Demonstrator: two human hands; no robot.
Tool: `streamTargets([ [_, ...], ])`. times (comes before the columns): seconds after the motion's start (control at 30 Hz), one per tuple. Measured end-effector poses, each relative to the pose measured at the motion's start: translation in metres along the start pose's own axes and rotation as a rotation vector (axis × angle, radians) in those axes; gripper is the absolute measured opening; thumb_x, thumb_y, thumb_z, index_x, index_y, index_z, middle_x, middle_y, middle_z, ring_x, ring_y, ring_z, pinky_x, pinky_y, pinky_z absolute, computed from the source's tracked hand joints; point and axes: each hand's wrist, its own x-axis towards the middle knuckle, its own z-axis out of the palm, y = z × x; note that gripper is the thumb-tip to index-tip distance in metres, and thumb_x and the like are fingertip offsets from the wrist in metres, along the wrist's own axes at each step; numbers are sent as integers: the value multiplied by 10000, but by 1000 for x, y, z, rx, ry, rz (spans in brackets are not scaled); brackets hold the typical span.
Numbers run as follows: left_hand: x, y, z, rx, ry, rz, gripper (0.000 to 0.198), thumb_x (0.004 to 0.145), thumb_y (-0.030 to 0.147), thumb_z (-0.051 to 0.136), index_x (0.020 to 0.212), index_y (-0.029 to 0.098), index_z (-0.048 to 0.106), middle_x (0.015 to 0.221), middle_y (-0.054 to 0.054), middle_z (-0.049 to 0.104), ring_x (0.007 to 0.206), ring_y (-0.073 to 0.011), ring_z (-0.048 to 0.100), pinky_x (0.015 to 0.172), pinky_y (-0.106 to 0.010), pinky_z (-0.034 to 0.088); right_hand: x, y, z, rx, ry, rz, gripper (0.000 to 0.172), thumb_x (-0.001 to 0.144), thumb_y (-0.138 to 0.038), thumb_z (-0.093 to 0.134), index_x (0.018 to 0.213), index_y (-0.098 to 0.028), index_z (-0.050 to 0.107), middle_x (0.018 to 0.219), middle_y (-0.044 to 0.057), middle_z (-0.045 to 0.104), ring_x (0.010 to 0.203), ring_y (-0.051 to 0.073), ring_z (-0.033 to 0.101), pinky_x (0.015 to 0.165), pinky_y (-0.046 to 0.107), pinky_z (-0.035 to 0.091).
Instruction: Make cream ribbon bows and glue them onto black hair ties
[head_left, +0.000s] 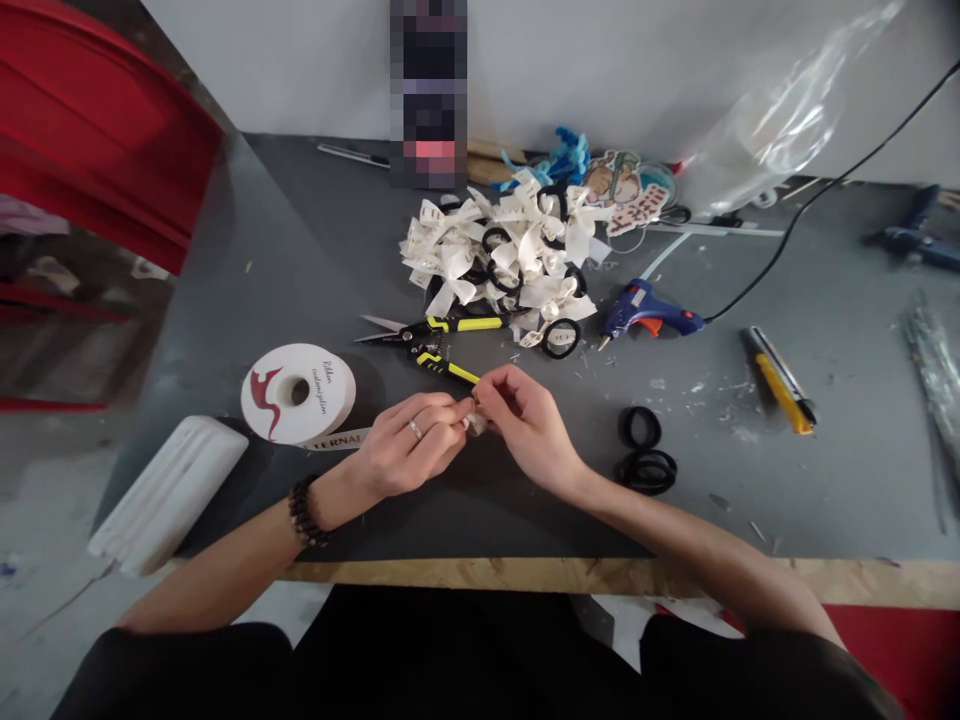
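My left hand (415,440), wearing a ring and a beaded bracelet, pinches a white ribbon (345,440) printed with dark letters. The ribbon runs out to a ribbon spool (330,385) on the left. Close beside it, my right hand (525,415) has its thumb and fingers closed on the bunched end of the same ribbon, which is mostly hidden between the fingertips. Just beyond my hands lie scissors (412,338) with yellow and black handles, their blades pointing left. Behind them is a heap of white ribbon bows (517,235) on black hair ties.
A blue glue gun (652,310) with a black cord lies right of the heap. Several loose black hair ties (646,470) and a yellow utility knife (784,385) are on the right. A white plastic device (172,490) stands at the table's left edge.
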Motion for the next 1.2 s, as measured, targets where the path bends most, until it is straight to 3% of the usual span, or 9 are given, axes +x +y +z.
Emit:
streamTargets([
  [0.13,3,1,2,-43,123,-109,213,895,96,740,802,232,605,966,-37,829,942,-206,815,845,-335,679,-1,-8,-3,-128,-9,-160,199,970,-366,775,1076,-235,669,964,29,721,780,153,679,671,286,552],
  [0.27,8,3,2,-177,156,-340,142,907,147,742,854,215,630,944,-28,827,879,-169,808,769,-267,631,0,-11,-5,-222,27,-287,49,979,-215,729,1020,-243,729,996,32,743,832,163,700,727,310,571],
  [0.43,9,7,0,-277,100,-485,121,915,192,741,841,208,647,958,-38,829,851,-168,783,781,-281,603,0,-8,-5,-351,59,-431,209,977,-91,614,979,-253,745,1000,39,754,886,185,700,734,319,555],
  [0.57,10,5,2,-561,54,-736,207,907,310,811,819,196,662,931,-52,807,820,-172,752,731,-286,576,4,-3,-6,-324,56,-364,124,974,-133,655,956,-236,722,968,32,728,759,157,636,676,305,517],
  [0.73,12,-1,10,-946,115,-975,344,802,344,915,755,184,614,820,-28,778,721,-140,708,671,-264,542,10,-4,-10,-312,1,-285,61,955,-169,700,947,-225,678,935,14,689,662,123,534,624,288,463],
  [0.93,13,-1,12,-1042,197,-1046,372,752,304,952,767,187,600,844,-10,783,754,-138,714,691,-260,541,7,-9,-10,-408,-47,-289,135,962,-206,716,1083,-231,663,1057,42,689,741,137,579,667,296,496],
  [1.03,16,0,11,-1094,219,-1085,385,736,286,958,756,189,586,811,6,774,727,-125,702,679,-248,533,5,-8,-7,-309,-50,-243,189,971,-221,706,1154,-231,656,1086,51,699,761,138,618,679,298,534],
  [1.2,21,1,7,-1180,179,-1113,379,746,273,947,753,184,578,767,12,760,685,-102,678,642,-210,507,3,-12,-6,-292,17,-297,142,973,-202,702,1110,-228,678,1099,55,692,848,154,663,728,305,574],
])
